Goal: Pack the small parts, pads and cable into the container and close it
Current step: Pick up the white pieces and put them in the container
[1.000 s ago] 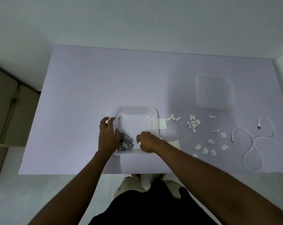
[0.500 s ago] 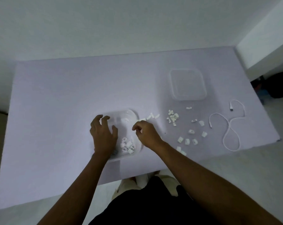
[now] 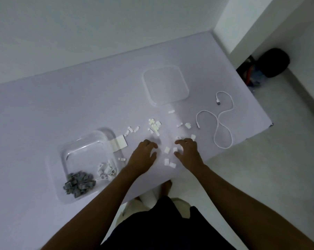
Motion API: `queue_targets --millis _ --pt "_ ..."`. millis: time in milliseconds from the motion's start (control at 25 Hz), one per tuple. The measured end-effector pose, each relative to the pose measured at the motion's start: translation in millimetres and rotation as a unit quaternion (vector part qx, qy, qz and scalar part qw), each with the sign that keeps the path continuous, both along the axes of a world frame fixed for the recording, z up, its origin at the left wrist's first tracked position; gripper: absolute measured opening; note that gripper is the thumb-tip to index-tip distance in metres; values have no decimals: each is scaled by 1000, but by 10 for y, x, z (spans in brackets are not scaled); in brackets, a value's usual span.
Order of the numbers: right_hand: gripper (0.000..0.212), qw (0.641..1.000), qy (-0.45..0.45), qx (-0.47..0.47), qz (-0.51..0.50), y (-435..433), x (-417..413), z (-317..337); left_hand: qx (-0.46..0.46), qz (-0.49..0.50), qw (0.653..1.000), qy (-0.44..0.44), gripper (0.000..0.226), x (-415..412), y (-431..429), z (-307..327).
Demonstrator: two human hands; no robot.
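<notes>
The clear plastic container [image 3: 75, 150] sits at the near left of the table, holding a pile of grey parts [image 3: 78, 184] and some white parts [image 3: 106, 170]. Its clear lid [image 3: 165, 86] lies further back. My left hand [image 3: 143, 156] and my right hand [image 3: 187, 150] rest on the table with fingers spread, on either side of a few loose white parts [image 3: 168, 156]. More white parts [image 3: 154, 126] are scattered beyond my hands. A white pad [image 3: 119, 143] lies beside the container. The white cable [image 3: 219, 121] curls at the right.
The table's right edge [image 3: 268, 120] and near edge run close to my hands. A dark bag [image 3: 273, 62] sits on the floor past the right corner. A wall stands behind the table.
Both hands left the container and moved right to the loose white parts. The camera view swung right, so the container now appears further left.
</notes>
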State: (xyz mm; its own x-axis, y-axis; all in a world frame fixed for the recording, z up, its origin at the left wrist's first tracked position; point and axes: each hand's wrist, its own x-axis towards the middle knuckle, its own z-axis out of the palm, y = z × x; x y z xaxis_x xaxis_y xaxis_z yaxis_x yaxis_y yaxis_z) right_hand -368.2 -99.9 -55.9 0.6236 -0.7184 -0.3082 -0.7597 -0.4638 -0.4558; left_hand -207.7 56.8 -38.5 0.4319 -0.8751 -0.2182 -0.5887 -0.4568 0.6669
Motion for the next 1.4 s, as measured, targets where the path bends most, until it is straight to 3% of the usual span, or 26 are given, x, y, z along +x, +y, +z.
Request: queue_targets --millis 160,360,520,680,760,840,920,1000,1080,1120,1200,1240,1320,1400 --pt "43 999 -7 27 47 -175 -102 -135 61 11 998 19 34 -296 -388 -127" --pt "34 996 -28 28 79 -227 -168 -329 112 46 993 -4 37 -485 -761 -300" --pt "35 993 -59 33 99 -458 -200 -399 111 89 989 -27 26 -500 -925 -398" --pt "39 990 -80 39 112 -599 -197 -408 91 177 980 29 14 -482 -965 -388" --pt "40 988 -92 52 113 -646 -201 -429 71 261 957 104 11 -447 -909 -375" --pt "39 986 -107 69 103 -695 -205 -449 31 350 911 217 6 -391 -857 -326" --pt "36 983 -123 125 51 -727 -186 -418 -9 397 852 341 6 -345 -824 -246" --pt "32 968 -148 200 -42 -758 -143 -381 -29 413 804 427 20 -321 -820 -184" --pt "29 903 -195 341 -175 -803 -78 -328 -32 420 779 465 35 -299 -798 -166" --pt "28 838 -227 433 -243 -818 -42 -284 -26 414 782 465 38 -296 -775 -169" --pt "26 693 -277 585 -317 -831 -1 -181 3 363 829 426 34 -307 -723 -139" --pt "24 648 -289 625 -325 -833 2 -151 24 321 860 396 30 -322 -699 -119" --pt "22 585 -309 679 -318 -833 -13 -126 72 251 905 336 20 -360 -668 -114" --pt "22 524 -333 722 -305 -815 -45 -113 104 249 913 306 12 -384 -623 -166"
